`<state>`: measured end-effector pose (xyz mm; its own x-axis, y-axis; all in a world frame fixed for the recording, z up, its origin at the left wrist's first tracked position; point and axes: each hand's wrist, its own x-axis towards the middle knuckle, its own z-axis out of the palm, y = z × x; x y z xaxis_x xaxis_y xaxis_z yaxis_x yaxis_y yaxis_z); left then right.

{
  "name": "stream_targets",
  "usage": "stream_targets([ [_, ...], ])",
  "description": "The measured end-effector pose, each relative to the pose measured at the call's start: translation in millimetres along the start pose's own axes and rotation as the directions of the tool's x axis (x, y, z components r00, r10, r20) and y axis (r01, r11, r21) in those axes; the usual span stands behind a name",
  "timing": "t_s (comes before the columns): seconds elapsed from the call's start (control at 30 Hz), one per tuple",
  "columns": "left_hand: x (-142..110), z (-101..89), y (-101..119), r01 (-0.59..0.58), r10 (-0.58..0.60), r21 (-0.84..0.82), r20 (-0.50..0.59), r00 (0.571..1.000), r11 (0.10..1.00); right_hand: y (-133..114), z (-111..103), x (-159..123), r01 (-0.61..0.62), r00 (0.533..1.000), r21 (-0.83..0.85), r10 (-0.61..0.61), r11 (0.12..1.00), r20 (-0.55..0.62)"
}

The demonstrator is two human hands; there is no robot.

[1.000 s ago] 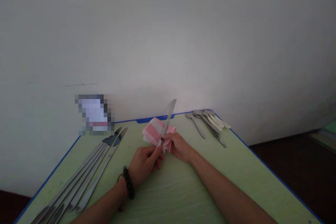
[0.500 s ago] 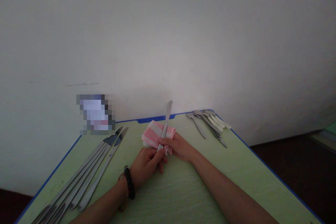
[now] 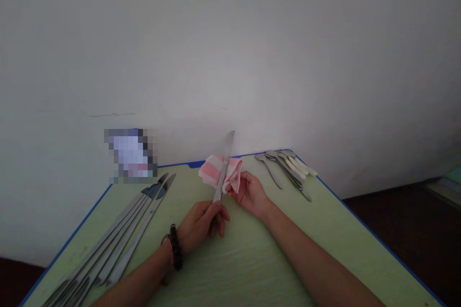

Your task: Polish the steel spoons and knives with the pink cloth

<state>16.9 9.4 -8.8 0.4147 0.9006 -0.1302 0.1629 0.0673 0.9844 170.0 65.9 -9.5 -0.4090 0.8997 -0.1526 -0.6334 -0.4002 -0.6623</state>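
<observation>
In the middle of the head view, a silver table knife [image 3: 224, 169] points away from me, its blade tip up toward the wall. My left hand [image 3: 205, 223] is closed round the end of its handle. Behind the knife spreads a pink and white striped cloth [image 3: 212, 169]. My right hand [image 3: 250, 195] pinches the cloth's near right edge, beside the knife handle. Some of the right fingers are hidden by the cloth.
Several silver knives [image 3: 135, 237] lie fanned at the table's left side. Several spoons and forks [image 3: 288, 168], some white-handled, lie at the back right. A blurred-out phone-like object [image 3: 131, 153] leans at the back left. The green table [image 3: 230, 273] meets a pale wall [image 3: 230, 57].
The knife and cloth have risen slightly away from me. My right thumb has come off the knife handle, and the right hand now pinches the cloth to its right.
</observation>
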Motion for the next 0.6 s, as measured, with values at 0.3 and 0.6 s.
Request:
stream_targets([
  [0.3,1,-0.5,-4,-0.015,0.014,0.011,0.028,1.0,1.0,7,12,-10,0.057,0.99,-0.155,-0.036,0.986,0.134],
  [0.6,0,-0.8,-5,-0.069,0.055,0.2,0.071,0.996,0.977,9,5,-11,-0.07,0.964,-0.212,0.121,0.975,0.237],
])
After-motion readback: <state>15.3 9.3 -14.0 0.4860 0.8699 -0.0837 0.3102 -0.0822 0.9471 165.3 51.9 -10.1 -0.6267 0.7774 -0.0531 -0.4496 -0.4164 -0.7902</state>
